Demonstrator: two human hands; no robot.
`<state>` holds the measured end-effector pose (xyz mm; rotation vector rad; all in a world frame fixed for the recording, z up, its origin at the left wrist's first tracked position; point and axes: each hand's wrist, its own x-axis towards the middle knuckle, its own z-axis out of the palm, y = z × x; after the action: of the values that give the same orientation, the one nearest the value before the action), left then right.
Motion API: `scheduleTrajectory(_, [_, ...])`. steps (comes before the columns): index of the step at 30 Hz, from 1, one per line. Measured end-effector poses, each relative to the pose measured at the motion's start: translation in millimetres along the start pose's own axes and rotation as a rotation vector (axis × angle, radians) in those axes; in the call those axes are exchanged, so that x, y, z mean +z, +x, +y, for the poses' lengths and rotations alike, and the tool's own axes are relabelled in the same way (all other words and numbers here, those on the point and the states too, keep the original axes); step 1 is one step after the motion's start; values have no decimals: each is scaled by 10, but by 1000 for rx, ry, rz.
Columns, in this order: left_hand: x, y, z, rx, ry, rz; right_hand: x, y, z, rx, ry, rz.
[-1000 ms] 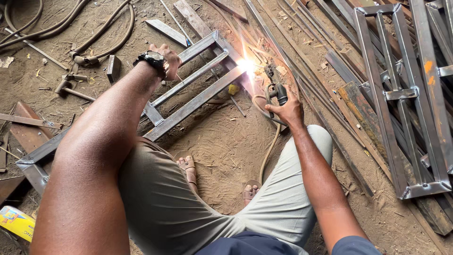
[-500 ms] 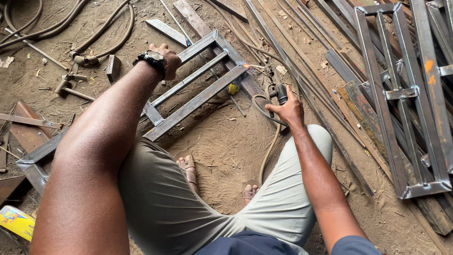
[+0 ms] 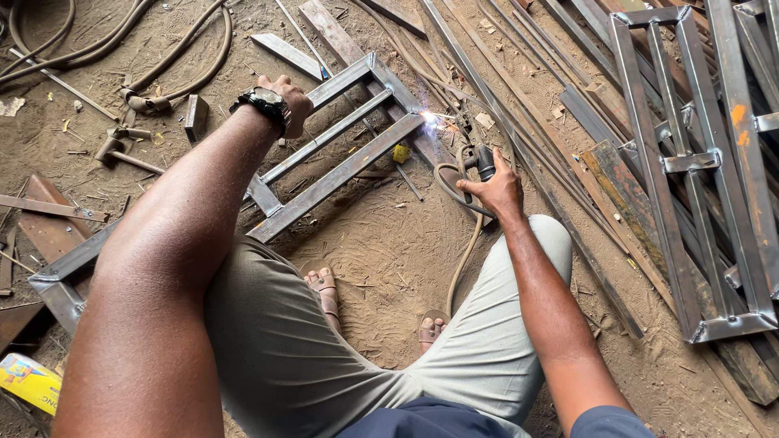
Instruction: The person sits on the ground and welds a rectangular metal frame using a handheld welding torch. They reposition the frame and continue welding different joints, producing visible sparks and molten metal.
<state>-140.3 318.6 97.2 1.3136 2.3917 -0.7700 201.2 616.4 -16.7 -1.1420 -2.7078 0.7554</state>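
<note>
I squat on a dirt floor over a rectangular steel frame with parallel bars. My left hand, with a black wristwatch on the wrist, rests closed on the frame's far left bar. My right hand grips a welding electrode holder whose cable loops back between my legs. A small bright spark glows at the frame's right corner, just ahead of the holder's tip.
A larger welded steel frame lies at right among several long steel bars. Hoses curl at top left near a hammer. Metal offcuts and a yellow packet lie at left.
A second ago a large bright arc burned at the frame's corner. It went out half a second ago, and now a small spark shows there again. Both hands stay in place.
</note>
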Motion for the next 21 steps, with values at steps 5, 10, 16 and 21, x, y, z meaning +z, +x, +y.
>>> scheduleTrajectory(5, [-13, -23, -5, 4, -10, 16, 25, 24, 32, -156, -23, 90])
scheduleTrajectory(10, [-12, -28, -16, 16, -16, 13, 17, 10, 25, 24, 41, -24])
scheduleTrajectory(16, [-5, -18, -16, 15, -25, 9, -20, -12, -31, -59, 36, 36])
scheduleTrajectory(21, [0, -21, -9, 10, -10, -2, -31, -25, -45, 14, 32, -3])
